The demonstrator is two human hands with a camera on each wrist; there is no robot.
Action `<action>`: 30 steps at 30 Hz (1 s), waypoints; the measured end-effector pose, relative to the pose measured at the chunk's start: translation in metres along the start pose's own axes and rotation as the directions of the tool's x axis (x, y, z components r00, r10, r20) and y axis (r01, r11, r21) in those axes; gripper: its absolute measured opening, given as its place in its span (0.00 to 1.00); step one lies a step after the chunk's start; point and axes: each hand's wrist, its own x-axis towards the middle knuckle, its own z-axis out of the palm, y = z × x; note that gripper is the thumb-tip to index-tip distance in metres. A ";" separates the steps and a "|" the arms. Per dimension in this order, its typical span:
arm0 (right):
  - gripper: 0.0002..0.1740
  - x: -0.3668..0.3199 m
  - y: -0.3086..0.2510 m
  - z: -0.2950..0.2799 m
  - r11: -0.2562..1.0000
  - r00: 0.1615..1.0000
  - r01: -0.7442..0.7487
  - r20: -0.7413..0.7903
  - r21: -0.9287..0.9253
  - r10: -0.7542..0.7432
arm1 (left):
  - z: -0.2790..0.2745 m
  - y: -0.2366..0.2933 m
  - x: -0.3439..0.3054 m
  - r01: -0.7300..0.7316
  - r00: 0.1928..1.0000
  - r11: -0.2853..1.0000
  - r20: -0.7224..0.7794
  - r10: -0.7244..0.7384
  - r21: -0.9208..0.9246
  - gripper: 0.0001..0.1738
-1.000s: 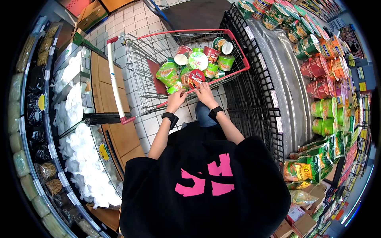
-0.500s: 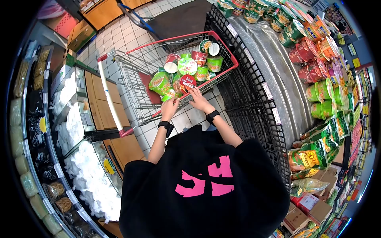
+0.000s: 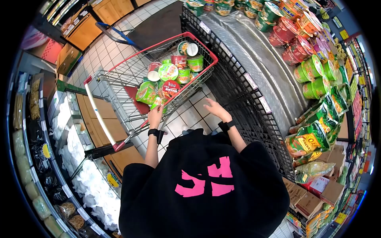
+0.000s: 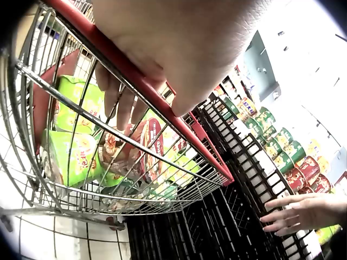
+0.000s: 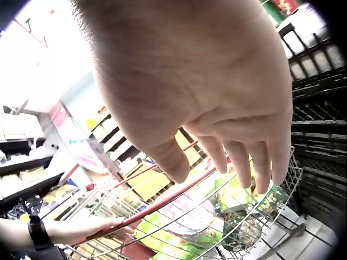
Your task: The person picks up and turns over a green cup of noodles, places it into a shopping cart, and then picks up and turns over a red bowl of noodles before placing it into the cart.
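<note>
My left hand (image 3: 155,117) grips the near red rim of a wire shopping cart (image 3: 216,59). In the left wrist view, its fingers (image 4: 111,95) hook over that rim to the inside while the thumb stays outside. A pile of instant noodle cups lies in the cart, among them a green cup (image 3: 146,93), a red-lidded bowl (image 3: 169,89) and a cup with a pale green lid (image 3: 168,71). To the right of the cart my right hand (image 3: 216,110) hangs in the air, fingers loosely spread, holding nothing.
A black crate-sided display stand (image 3: 254,119) with a metal top (image 3: 258,51) runs along the right. Noodle cups (image 3: 311,67) and green packets (image 3: 311,137) stand on it. Shelves of bagged goods (image 3: 29,170) line the left. A dark flat trolley (image 3: 160,27) stands beyond the cart.
My right hand has left the cart's near side and moved right, away from the rim. The left hand stays at the rim. The cart and cups have shifted left in the head view.
</note>
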 end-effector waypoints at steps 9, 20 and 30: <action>0.27 -0.091 0.037 -0.060 0.955 0.949 -0.071 -0.276 0.287 0.153 | 0.009 -0.012 0.004 0.182 0.983 0.688 0.150 -0.107 -0.702 0.21; 0.24 -0.163 0.045 -0.123 0.961 0.810 -0.043 -0.554 0.272 0.193 | 0.017 0.090 -0.027 0.268 0.937 0.602 0.349 0.019 -0.752 0.24; 0.22 -0.228 0.046 -0.172 0.937 0.766 0.066 -0.619 0.342 0.172 | 0.060 0.202 -0.049 0.210 0.873 0.628 0.433 0.225 -0.749 0.24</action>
